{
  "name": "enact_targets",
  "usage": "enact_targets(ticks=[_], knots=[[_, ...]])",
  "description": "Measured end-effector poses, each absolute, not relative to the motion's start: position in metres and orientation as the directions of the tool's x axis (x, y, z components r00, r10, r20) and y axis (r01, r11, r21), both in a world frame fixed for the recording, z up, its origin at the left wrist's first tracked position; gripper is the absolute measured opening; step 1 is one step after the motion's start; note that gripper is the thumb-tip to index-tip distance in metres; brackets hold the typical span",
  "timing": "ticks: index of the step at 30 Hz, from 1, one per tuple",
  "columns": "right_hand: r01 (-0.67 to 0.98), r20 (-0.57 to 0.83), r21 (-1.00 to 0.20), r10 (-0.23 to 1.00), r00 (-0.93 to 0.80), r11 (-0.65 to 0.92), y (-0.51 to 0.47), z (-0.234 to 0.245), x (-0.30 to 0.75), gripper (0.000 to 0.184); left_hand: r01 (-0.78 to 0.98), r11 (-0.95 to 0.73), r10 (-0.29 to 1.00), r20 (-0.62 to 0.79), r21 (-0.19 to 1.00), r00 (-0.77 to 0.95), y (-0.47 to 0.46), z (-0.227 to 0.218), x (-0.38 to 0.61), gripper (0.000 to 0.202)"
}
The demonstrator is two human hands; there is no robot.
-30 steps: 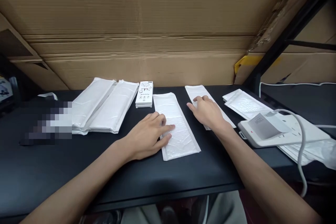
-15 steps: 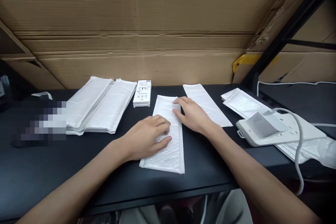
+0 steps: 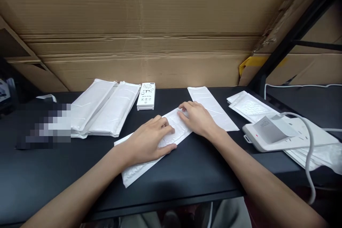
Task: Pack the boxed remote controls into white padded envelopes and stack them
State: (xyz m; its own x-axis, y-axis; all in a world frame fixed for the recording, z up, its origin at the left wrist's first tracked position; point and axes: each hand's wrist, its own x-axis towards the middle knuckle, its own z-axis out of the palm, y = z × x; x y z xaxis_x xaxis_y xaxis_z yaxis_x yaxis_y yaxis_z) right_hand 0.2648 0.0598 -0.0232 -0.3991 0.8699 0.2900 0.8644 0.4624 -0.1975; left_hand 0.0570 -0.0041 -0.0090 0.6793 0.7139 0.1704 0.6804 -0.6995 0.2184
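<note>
A white bubble mailer [image 3: 141, 169] lies slantwise on the black table, its near end to the left and its far end under my right hand. My left hand [image 3: 153, 137] rests across its middle, fingers curved and thumb apart, pressing on the surface. On the far end sits my right hand [image 3: 196, 115], fingertips on the mailer and thumb spread. Neither hand is closed round anything. Just beyond my right hand lies another flat white mailer [image 3: 213, 108], partly hidden by that hand. Whether the mailer under my hands holds anything cannot be seen.
Filled white mailers [image 3: 113, 110] are stacked at the left, beside a small white printed box [image 3: 146, 96]. A white power strip [image 3: 288, 135] with a charger and cable lies on more mailers [image 3: 249, 105] at the right. A cardboard wall [image 3: 160, 67] closes the back.
The mailer under my hands has turned clockwise from nearly upright to slanting, its near end swinging left. Both hands stay on it, hardly shifted. The camera view has moved slightly.
</note>
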Motion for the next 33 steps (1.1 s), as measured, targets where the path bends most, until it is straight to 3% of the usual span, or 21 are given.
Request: enact_targets(ticks=[7, 15, 24, 33], knots=[[0.899, 0.298, -0.166, 0.890, -0.345, 0.404, 0.057, -0.021, 0.265, 0.022, 0.689, -0.691, 0.723, 0.186, 0.220, 0.665, -0.003, -0.016, 0.058, 0.045], [0.897, 0.257, -0.270, 0.924, -0.283, 0.349, 0.057, -0.022, 0.270, 0.016, 0.728, -0.647, 0.762, 0.170, 0.226, 0.625, -0.003, -0.018, 0.059, 0.046], [0.763, 0.248, -0.500, 0.912, -0.327, 0.410, 0.060, -0.028, 0.267, 0.011, 0.752, -0.620, 0.785, 0.176, 0.225, 0.594, -0.003, -0.021, 0.055, 0.054], [0.466, 0.223, -0.811, 0.923, -0.314, 0.354, 0.055, -0.019, 0.264, 0.021, 0.785, -0.576, 0.814, 0.249, 0.228, 0.525, -0.001, -0.021, 0.058, 0.072]])
